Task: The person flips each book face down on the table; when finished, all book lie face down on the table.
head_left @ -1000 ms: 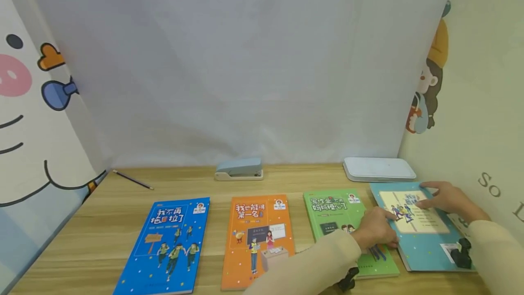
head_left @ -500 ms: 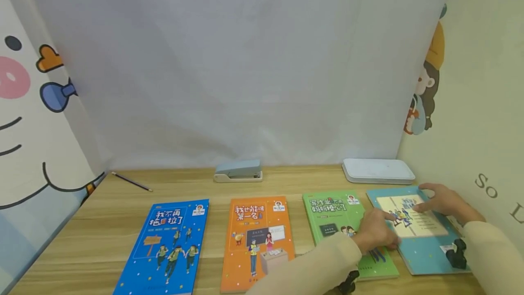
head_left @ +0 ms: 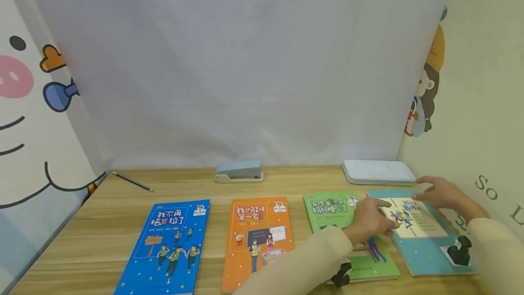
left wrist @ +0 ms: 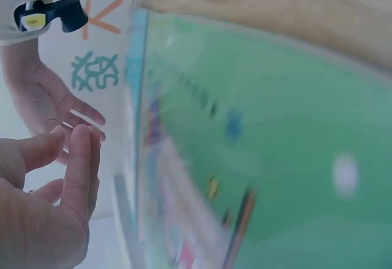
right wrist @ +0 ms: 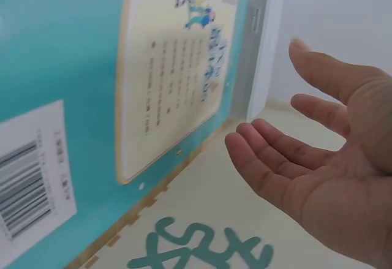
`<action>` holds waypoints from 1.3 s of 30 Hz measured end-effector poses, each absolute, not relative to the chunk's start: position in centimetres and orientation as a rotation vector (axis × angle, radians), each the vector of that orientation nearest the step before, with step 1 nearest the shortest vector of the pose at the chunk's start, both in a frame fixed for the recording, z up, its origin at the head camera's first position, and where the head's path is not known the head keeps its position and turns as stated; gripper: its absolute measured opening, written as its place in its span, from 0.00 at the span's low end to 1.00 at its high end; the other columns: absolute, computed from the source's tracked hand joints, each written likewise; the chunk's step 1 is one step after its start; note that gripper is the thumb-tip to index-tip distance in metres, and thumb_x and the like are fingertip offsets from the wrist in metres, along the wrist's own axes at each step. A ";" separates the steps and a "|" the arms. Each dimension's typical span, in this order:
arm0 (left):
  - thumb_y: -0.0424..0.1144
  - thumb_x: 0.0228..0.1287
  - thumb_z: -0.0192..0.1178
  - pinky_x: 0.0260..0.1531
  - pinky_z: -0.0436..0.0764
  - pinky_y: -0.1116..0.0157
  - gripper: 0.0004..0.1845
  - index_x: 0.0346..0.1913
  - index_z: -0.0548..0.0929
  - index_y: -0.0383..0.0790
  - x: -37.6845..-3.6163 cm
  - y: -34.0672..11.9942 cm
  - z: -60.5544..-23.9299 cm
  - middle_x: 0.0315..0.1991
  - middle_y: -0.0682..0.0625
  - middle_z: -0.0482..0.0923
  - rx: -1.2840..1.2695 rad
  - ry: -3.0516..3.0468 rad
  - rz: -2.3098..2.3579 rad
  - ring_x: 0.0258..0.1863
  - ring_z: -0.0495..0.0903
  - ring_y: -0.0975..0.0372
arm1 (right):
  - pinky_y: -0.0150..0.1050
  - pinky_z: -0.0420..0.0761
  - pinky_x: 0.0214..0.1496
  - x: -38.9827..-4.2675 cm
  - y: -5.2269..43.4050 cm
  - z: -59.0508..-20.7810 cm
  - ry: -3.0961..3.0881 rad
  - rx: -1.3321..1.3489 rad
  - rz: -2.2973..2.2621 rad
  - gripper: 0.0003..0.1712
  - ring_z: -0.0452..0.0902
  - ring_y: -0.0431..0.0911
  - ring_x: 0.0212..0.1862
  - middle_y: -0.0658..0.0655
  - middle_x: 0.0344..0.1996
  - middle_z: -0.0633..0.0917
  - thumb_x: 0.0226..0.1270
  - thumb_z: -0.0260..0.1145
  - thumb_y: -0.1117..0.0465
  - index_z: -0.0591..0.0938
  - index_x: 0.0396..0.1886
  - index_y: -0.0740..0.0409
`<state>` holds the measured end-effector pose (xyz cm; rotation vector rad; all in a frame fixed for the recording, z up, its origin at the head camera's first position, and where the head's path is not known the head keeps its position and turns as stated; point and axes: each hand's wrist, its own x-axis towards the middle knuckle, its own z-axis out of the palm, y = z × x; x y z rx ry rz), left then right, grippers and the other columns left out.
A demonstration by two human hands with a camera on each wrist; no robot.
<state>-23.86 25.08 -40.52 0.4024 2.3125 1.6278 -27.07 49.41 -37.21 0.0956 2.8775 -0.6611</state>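
Teal book [head_left: 421, 245]: lay back cover up at the lower right of the head view, on the wooden worktop [head_left: 102, 222]; a cream panel of small print, too fine to read, and a white barcode label showed on it.
Right hand [head_left: 444, 195]: hovered over the teal book's far right corner, fingers straight and spread wide, holding nothing; the right wrist view showed the palm apart from the cover.
Left hand [head_left: 368, 222]: lay where the teal book met the green book [head_left: 331, 211], fingers loosely extended, gripping nothing; whether it touched either cover could not be told.
Green book title: 写作业不用妈妈操心了.
Orange book [head_left: 255, 240]: lower centre, titled 我也能得第一名.
Blue book [head_left: 165, 247]: lower left, titled 我不再拖拖拉拉了.
Stapler [head_left: 239, 170]: pale blue, at the worktop's back edge, centre.
White case [head_left: 378, 172]: flat, just behind the teal book.
Pencil [head_left: 132, 181]: back left corner.
Right wall: printed letters "So" at the right edge.
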 end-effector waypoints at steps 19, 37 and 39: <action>0.43 0.56 0.75 0.47 0.81 0.71 0.26 0.60 0.84 0.51 -25.7 16.0 -39.2 0.48 0.53 0.88 0.974 2.556 1.071 0.48 0.85 0.65 | 0.50 0.88 0.42 -27.8 41.8 -36.0 2.870 -0.314 -0.860 0.34 0.84 0.63 0.46 0.79 0.49 0.81 0.70 0.66 0.59 0.66 0.64 0.80; 0.50 0.67 0.65 0.63 0.75 0.70 0.22 0.62 0.82 0.50 -23.6 11.4 -41.3 0.63 0.53 0.80 1.604 2.591 0.481 0.63 0.78 0.65 | 0.61 0.82 0.54 -28.7 36.4 -38.3 2.795 -0.413 -0.863 0.41 0.74 0.74 0.60 0.83 0.58 0.75 0.66 0.71 0.54 0.66 0.68 0.76; 0.52 0.67 0.64 0.64 0.74 0.69 0.24 0.64 0.81 0.52 -23.4 11.1 -41.4 0.67 0.51 0.76 1.617 2.582 0.429 0.66 0.75 0.64 | 0.63 0.81 0.55 -28.8 36.3 -38.6 2.774 -0.408 -0.856 0.43 0.72 0.75 0.61 0.83 0.60 0.73 0.66 0.71 0.53 0.65 0.70 0.76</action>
